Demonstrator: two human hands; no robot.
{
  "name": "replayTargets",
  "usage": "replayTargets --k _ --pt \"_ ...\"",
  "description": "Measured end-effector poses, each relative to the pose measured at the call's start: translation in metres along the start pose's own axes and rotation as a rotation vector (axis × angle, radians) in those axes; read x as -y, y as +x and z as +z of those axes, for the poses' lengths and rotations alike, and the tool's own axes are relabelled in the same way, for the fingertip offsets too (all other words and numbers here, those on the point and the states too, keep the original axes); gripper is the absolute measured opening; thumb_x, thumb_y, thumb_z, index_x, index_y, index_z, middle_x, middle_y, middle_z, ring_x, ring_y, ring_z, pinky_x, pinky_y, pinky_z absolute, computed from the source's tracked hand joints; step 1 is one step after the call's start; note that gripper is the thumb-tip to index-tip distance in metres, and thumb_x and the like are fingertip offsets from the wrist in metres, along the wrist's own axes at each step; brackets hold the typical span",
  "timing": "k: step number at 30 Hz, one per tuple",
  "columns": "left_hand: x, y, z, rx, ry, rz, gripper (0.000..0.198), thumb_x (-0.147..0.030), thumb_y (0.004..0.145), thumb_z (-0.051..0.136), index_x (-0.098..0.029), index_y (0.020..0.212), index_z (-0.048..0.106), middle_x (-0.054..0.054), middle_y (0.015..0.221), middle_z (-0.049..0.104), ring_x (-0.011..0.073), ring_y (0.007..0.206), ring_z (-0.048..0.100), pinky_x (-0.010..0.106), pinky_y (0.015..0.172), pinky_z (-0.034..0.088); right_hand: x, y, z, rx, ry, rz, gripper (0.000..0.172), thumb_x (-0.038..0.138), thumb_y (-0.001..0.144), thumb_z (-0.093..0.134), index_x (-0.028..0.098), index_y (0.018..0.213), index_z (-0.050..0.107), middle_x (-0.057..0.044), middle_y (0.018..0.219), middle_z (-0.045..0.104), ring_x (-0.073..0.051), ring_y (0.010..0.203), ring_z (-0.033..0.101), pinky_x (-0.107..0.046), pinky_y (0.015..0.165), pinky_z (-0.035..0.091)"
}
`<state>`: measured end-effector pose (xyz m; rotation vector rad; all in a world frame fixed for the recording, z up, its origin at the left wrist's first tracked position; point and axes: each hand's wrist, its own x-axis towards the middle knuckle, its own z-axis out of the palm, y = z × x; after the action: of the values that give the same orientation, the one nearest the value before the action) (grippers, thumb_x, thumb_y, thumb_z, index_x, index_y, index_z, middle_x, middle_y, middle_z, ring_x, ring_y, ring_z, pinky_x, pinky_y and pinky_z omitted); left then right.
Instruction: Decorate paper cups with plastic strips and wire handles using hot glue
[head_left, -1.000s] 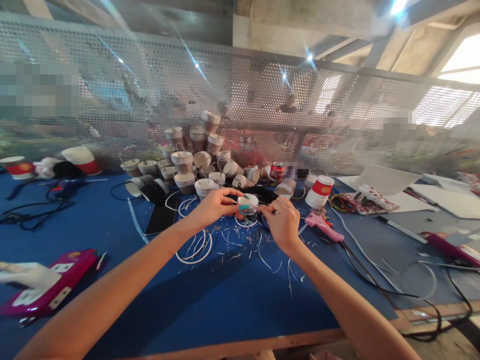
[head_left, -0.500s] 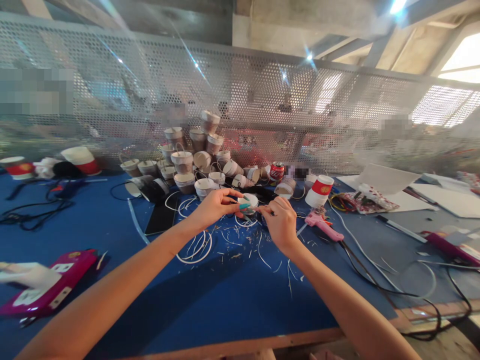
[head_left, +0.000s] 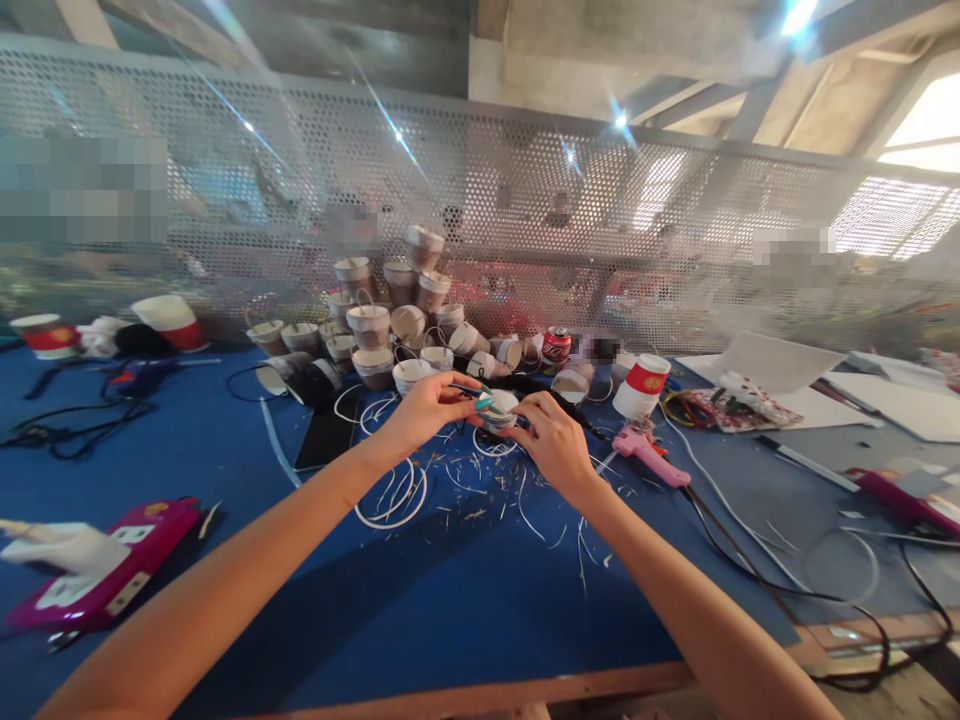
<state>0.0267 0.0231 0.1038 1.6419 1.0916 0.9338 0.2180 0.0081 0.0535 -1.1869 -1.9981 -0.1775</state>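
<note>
A small white-topped cup (head_left: 500,408) is held up over the middle of the table, between my two hands. My left hand (head_left: 435,405) pinches its left side with closed fingers. Slim teal shapes show at those fingertips; whether they are nails or a tool I cannot tell. My right hand (head_left: 551,435) grips the cup's right side between thumb and fingers. The cup's lower part is partly hidden. Beneath it lie loops of white cord (head_left: 390,500) and scattered cord scraps (head_left: 472,515).
Behind my hands stands a pile of small cups (head_left: 371,325). A pink glue gun (head_left: 652,460) and a red-and-white paper cup (head_left: 641,385) lie to the right, near a cola can (head_left: 556,345). A magenta power strip (head_left: 112,570) is at the left front.
My right hand has shifted slightly left, from pinching beside the cup to gripping its side. The cup has tilted and sits slightly lower in view. My left hand stays almost in place.
</note>
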Motion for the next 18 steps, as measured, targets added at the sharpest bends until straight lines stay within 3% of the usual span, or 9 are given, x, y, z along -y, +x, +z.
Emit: replayTargets --k 4,10,18 --pt "0.002 0.0017 -0.0023 0.01 -0.021 0.006 0.027 -0.02 0.073 0.064 -0.015 0.098 0.056 0.001 0.067 0.067 0.0154 0.068 0.066 0.031 0.075 0.048 -0.0019 0.0026 -0.0018 0.043 0.014 -0.106 0.014 0.022 0.085 0.052 0.017 0.089 0.065 -0.008 0.091 0.06 -0.018 0.085 0.057 -0.027 0.07 0.047" --pt "0.0058 0.0035 -0.0024 0.021 -0.015 0.003 0.028 -0.021 0.073 0.065 -0.015 0.099 0.056 0.002 0.067 0.069 0.0154 0.07 0.066 0.03 0.075 0.049 -0.0066 -0.0003 0.0003 0.038 -0.038 -0.062 0.017 0.018 0.084 0.053 0.017 0.083 0.07 -0.005 0.073 0.063 -0.014 0.07 0.059 -0.023 0.064 0.045" --pt "0.002 0.0 -0.0005 -0.007 -0.058 0.044 0.025 -0.02 0.071 0.066 -0.015 0.094 0.057 0.002 0.066 0.07 0.0168 0.065 0.067 0.03 0.07 0.05 0.003 -0.0035 -0.0063 -0.139 -0.061 0.003 0.019 0.021 0.085 0.054 0.021 0.084 0.073 -0.002 0.067 0.065 -0.011 0.067 0.058 -0.02 0.06 0.04"
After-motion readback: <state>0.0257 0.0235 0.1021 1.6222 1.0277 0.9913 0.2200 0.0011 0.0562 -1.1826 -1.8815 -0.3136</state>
